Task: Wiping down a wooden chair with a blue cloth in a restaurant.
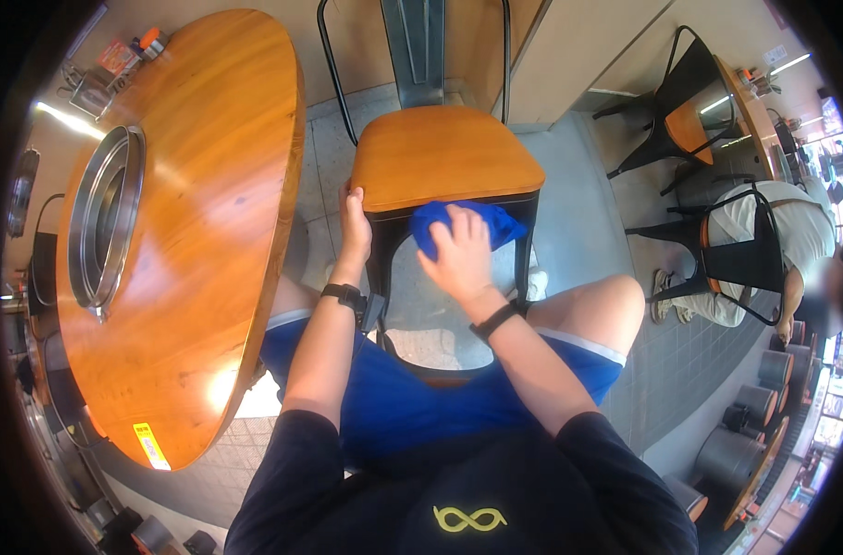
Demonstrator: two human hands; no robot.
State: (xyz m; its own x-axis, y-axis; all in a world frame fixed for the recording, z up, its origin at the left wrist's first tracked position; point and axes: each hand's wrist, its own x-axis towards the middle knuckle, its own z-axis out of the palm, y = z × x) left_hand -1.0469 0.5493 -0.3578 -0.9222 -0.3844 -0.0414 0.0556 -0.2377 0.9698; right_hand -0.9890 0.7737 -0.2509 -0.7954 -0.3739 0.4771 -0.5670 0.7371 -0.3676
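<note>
Before me stands a black metal chair with an orange-brown wooden seat (449,156) and a dark metal backrest (414,55). My left hand (355,225) grips the seat's near left corner, its fingers partly hidden by the edge. In my right hand (463,250) is a bunched blue cloth (432,232), pressed against the dark apron just below the seat's front edge. Part of the cloth spreads out to the right of my fingers, towards the right front leg (525,257).
A wooden table (234,173) with a round metal-rimmed recess (109,222) is close on my left. Condiments and a utensil holder (92,94) sit at its far edge. To the right, a person (768,215) sits on another black chair (740,257), bending forward near several drum-shaped stools (775,368).
</note>
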